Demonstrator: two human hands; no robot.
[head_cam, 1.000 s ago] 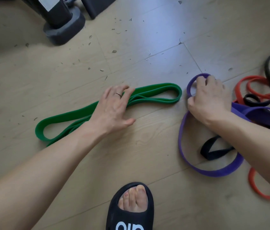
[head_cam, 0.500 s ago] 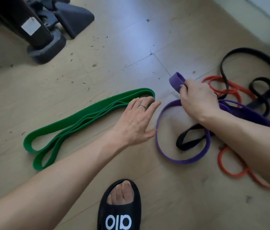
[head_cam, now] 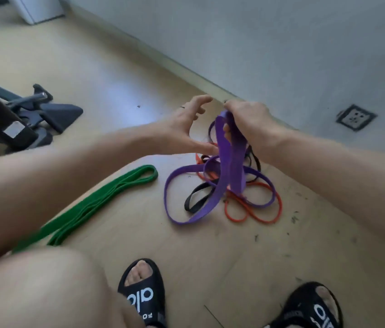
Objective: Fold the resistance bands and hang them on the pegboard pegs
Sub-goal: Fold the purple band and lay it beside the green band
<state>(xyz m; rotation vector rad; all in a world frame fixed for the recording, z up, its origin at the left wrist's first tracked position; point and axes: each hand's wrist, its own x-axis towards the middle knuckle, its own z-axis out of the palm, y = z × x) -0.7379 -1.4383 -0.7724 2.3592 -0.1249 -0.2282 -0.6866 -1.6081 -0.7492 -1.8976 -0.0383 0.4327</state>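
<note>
The right hand (head_cam: pixel 249 121) grips the purple band (head_cam: pixel 230 162) by its top loop, lifted; the left hand (head_cam: pixel 186 129) reaches in, fingers spread. Left of the grip, the green band (head_cam: pixel 106 197) lies folded; the black band (head_cam: pixel 195 197) and red band (head_cam: pixel 253 209) beneath remain tangled, nothing hung.

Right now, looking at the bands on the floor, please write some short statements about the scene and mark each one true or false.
1. The right hand grips the purple band. True.
2. The green band lies folded on the floor. True.
3. The left hand holds the green band. False: it is open, beside the purple band.
4. The orange band hangs on a peg. False: it lies on the floor under the purple band.
5. The black band is tangled in the pile. True.
</note>
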